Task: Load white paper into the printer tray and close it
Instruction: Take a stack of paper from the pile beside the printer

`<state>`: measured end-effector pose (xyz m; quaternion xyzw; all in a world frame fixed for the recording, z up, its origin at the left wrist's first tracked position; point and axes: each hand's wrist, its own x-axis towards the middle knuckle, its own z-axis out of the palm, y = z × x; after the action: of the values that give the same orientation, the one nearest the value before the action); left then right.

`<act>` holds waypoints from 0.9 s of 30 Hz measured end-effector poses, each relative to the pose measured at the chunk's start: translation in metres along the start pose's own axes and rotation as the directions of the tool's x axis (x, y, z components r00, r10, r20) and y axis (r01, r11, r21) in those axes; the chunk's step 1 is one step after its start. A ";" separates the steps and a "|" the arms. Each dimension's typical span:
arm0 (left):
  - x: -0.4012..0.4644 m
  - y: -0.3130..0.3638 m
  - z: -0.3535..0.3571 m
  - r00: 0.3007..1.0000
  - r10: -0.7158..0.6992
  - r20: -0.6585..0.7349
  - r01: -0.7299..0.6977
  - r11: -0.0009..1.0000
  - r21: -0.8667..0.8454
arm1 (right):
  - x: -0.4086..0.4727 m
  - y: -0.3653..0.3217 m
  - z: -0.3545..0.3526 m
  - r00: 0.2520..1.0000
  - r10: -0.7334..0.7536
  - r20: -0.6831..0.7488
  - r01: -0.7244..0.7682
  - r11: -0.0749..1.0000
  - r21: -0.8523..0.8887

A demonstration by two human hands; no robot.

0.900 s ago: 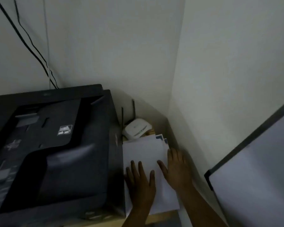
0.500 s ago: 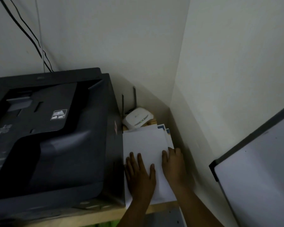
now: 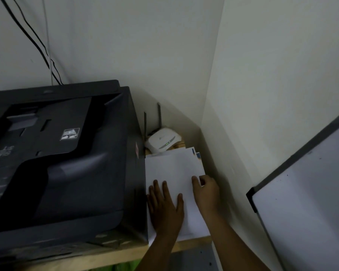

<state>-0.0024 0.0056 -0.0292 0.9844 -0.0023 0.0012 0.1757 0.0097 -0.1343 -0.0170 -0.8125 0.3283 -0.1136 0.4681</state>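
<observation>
While the left hand point(image 3: 164, 208) lay flat and open on the loose stack of white paper sheets point(image 3: 172, 173) beside the large black printer point(image 3: 63, 163), the right hand point(image 3: 205, 190) had shifted, curling onto the stack's right edge, likely to lift it.

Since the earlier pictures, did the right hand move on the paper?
Yes. The right hand slid off the sheet's middle to the right edge of the paper stack, toward the side wall.

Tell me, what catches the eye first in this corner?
A big black printer fills the left side of a wooden shelf. Beside it on the right lies a stack of white paper: the left hand presses flat on it while the right hand pinches its right edge. Behind sits a small white router.
</observation>
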 end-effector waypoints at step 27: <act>0.000 -0.002 -0.002 0.998 -0.025 0.057 0.028 0.998 -0.052 | -0.021 -0.016 -0.007 0.998 0.010 0.056 -0.009 1.000 -0.009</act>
<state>-0.0027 0.0079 -0.0275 0.9790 0.0059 -0.0290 0.2017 -0.0026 -0.1204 0.0021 -0.8160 0.3195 -0.0871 0.4739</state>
